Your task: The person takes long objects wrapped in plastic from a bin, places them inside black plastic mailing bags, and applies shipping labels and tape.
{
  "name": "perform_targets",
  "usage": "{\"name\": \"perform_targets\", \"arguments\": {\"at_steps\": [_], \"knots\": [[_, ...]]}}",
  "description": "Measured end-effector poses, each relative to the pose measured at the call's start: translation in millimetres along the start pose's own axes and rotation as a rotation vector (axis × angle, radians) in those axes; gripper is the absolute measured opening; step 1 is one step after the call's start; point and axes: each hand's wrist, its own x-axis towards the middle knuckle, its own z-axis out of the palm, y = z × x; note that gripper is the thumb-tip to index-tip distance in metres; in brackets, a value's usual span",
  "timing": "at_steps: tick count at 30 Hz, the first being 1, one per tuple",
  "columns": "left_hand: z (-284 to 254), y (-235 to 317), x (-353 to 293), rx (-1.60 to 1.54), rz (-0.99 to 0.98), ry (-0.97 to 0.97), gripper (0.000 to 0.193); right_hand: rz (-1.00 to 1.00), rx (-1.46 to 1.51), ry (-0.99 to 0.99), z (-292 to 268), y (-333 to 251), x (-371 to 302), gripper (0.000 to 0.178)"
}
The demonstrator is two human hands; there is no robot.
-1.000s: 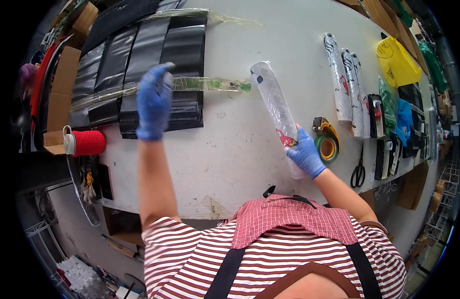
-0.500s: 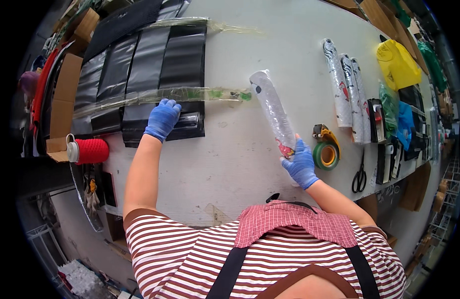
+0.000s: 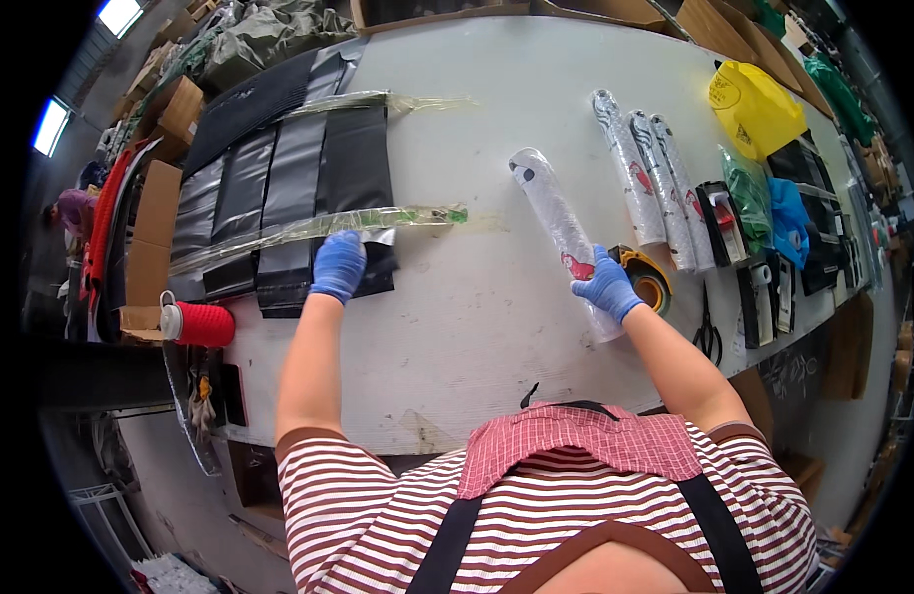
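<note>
My left hand (image 3: pixel 339 265), in a blue glove, is closed at the near right part of the folded black plastic sheets (image 3: pixel 290 188). Its curled fingers hold the black plastic just below a strip of clear yellowish tape (image 3: pixel 313 230); the fingertips are partly hidden. A white printed roll in clear wrap (image 3: pixel 554 210) lies slantwise across the middle of the table. My right hand (image 3: pixel 609 285), also gloved in blue, grips this roll near its lower end, with the thumb toward the red print.
Right of the roll are a yellow tape dispenser (image 3: pixel 647 282), black scissors (image 3: pixel 707 332), several similar wrapped rolls (image 3: pixel 632 168) and a yellow bag (image 3: pixel 757 109). A red spool of cord (image 3: pixel 205 325) stands at the left edge, near a cardboard box (image 3: pixel 155 223).
The view has shifted. My right hand has drawn the white roll nearer and to the right, toward the tape dispenser. My left hand's fingers have curled in, and the black plastic's edge beside it has moved.
</note>
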Motion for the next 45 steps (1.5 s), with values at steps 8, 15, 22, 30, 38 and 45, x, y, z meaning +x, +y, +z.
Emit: {"name": "perform_targets", "arguments": {"at_steps": [8,15,22,30,38,45], "knots": [[6.9,249.6,-72.2,-0.454,0.244,-0.213,0.013,-0.068,-0.048,0.107,-12.8,-9.6,-7.1,0.064],[13.5,326.0,-133.1,-0.413,0.111,-0.178,0.014,-0.292,0.346,-0.141,-12.9,63.2,-76.0,0.062],[-8.4,354.3,-129.7,-0.325,0.014,-0.318,0.019,-0.255,0.169,-0.242,-51.5,135.7,-146.2,0.067],[44.9,309.7,-143.0,-0.544,-0.257,-0.306,0.021,-0.257,0.175,-0.226,-61.6,150.9,-151.7,0.065],[22.7,334.1,-125.3,-0.477,-0.34,-0.38,0.022,-0.273,0.159,-0.225,-68.3,160.4,-145.2,0.066],[16.0,335.1,-115.8,-0.644,-0.253,-0.333,0.03,-0.379,0.017,-0.115,-62.5,146.9,-129.4,0.035]]}}
